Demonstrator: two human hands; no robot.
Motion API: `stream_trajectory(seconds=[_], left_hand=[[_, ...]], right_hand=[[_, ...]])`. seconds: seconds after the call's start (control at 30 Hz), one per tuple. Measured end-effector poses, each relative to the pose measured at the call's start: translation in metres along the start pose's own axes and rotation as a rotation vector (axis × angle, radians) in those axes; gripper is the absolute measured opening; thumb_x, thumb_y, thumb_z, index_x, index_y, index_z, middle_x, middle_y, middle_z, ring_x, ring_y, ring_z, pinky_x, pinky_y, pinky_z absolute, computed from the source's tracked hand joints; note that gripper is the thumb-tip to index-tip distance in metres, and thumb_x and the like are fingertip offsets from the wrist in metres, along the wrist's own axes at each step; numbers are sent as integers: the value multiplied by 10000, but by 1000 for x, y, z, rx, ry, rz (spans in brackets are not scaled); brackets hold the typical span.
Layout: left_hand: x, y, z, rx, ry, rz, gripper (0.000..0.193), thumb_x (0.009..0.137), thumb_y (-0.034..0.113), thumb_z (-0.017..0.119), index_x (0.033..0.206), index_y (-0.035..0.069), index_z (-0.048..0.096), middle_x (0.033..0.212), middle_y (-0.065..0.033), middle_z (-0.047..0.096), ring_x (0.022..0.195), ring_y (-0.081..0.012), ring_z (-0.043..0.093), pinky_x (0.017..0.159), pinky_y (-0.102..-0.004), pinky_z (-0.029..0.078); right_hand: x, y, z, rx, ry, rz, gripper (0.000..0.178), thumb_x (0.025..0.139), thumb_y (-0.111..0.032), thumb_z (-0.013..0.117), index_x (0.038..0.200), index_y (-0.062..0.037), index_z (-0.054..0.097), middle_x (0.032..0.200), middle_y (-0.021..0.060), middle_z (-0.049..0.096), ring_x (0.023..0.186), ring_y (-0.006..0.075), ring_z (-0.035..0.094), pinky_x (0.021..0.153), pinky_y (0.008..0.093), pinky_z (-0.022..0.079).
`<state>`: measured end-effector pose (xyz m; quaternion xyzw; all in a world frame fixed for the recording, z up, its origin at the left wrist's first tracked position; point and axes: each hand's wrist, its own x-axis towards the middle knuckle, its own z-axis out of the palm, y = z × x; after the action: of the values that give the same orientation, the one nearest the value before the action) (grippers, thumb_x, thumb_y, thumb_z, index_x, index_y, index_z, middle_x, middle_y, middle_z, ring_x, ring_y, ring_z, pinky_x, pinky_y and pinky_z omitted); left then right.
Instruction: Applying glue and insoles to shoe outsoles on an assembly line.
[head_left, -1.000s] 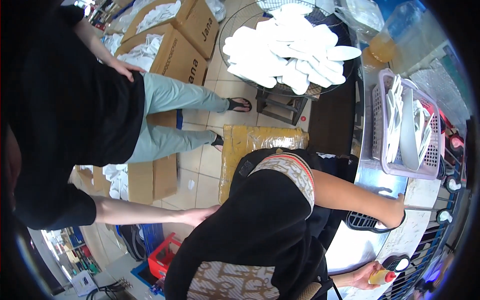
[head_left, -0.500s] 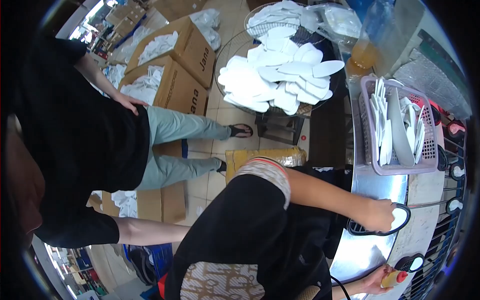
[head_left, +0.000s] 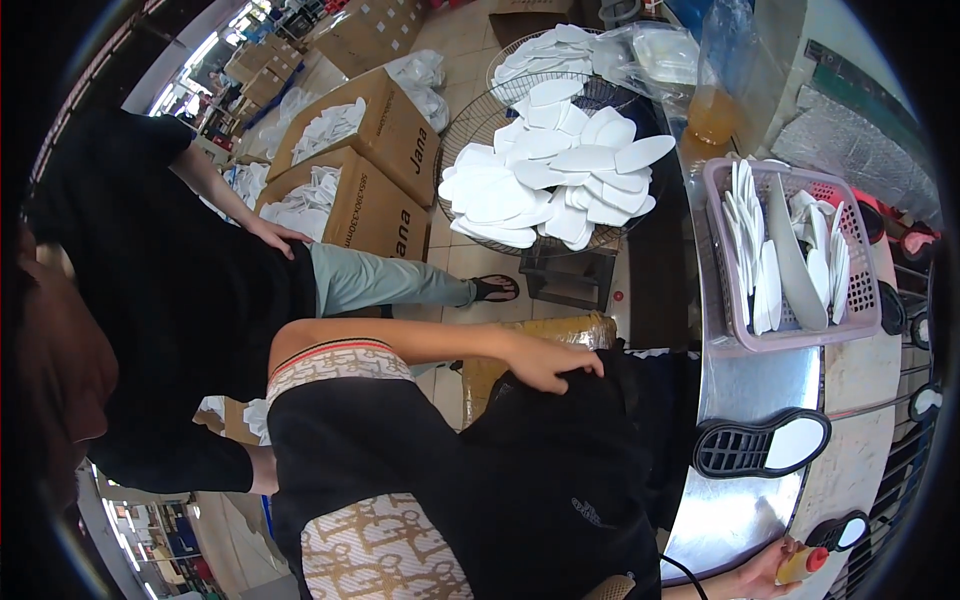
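Left hand: (head_left: 550, 365) drawn back off the table (head_left: 755, 378) since half a second ago, now over the dark cloth of the lap (head_left: 565, 460); thumb and fingers loosely spread, nothing seen between them.
Right hand: (head_left: 764, 574) wrapped around a small yellowish bottle (head_left: 798, 566) with a red cap, near the table's far edge, as before.
Black sole: (head_left: 728, 448) now uncovered; it lies from close to the table's near edge across the metal sheet toward the far side.
White pad: (head_left: 797, 442) inside the sole's far end, formerly partly under the left hand, now in full view.
Second sole: (head_left: 824, 534) at the table's far edge, just beside the bottle.
Lilac basket: (head_left: 800, 338) on the table, left of the black sole, holding flat white pieces (head_left: 768, 290).
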<state>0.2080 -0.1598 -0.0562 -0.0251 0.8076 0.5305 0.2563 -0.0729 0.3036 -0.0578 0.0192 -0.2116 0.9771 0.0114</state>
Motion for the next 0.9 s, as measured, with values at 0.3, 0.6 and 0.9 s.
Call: stream_trajectory(seconds=[0.3, 0.6, 0.9], left_hand=[[25, -32, -1, 200, 15, 11, 333, 827, 52, 576, 1145, 20, 482, 1015, -164, 580, 979, -315, 552, 875, -409, 440], [-56, 48, -11, -98, -112, -279, 275, 870, 193, 646, 1080, 23, 600, 837, -81, 651, 728, -162, 598, 662, -297, 467], [25, 111, -11, -305, -2, 64, 216, 809, 190, 750, 817, 9, 630, 651, 3, 606, 574, -46, 511, 551, -219, 405]], right_hand=[[1, -11, -6, 79, -14, 54, 451, 793, -413, 608, 1127, -110, 611, 1012, 73, 631, 875, 247, 579, 720, 433, 460], [5, -14, -29, -25, -109, 62, 589, 785, -261, 587, 1289, 9, 442, 1081, 143, 487, 886, 227, 415, 731, 337, 341], [2, -17, -10, -30, 56, 43, 537, 727, -216, 679, 1173, 7, 479, 1015, 157, 479, 939, 243, 421, 787, 358, 331]])
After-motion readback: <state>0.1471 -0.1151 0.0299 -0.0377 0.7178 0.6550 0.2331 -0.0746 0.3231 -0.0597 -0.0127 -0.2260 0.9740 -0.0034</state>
